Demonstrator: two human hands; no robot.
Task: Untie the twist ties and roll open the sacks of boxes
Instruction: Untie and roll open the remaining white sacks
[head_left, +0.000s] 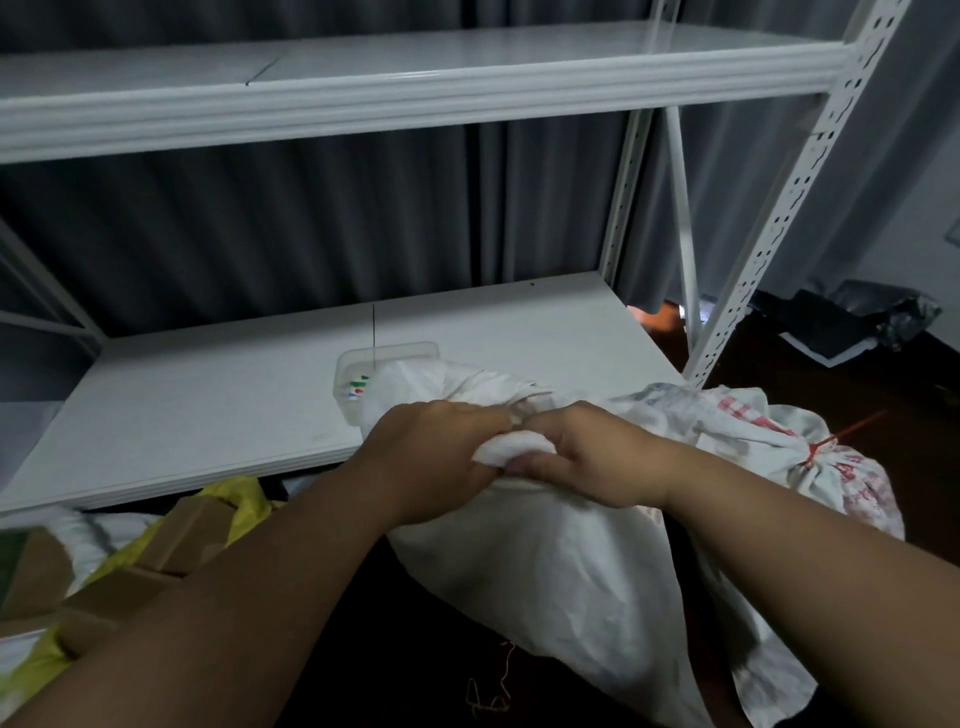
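A white woven sack (561, 566) stands in front of me, its gathered mouth pulled up between my hands. My left hand (431, 457) grips the bunched neck from the left, fingers curled into the fabric. My right hand (587, 457) grips the same neck from the right, thumb under a fold. No tie shows on this neck; my fingers hide it. Behind it to the right lies a second white sack (831, 467) with red print, its neck bound by a red twist tie (818, 449).
A white metal shelf (208, 410) runs across behind the sacks, with a clear plastic tub (358, 374) on it. At lower left sit brown cardboard boxes (182, 535) in a yellow bag (31, 670). Loose string (488, 696) lies on the dark floor. Dark bags (852, 322) lie at far right.
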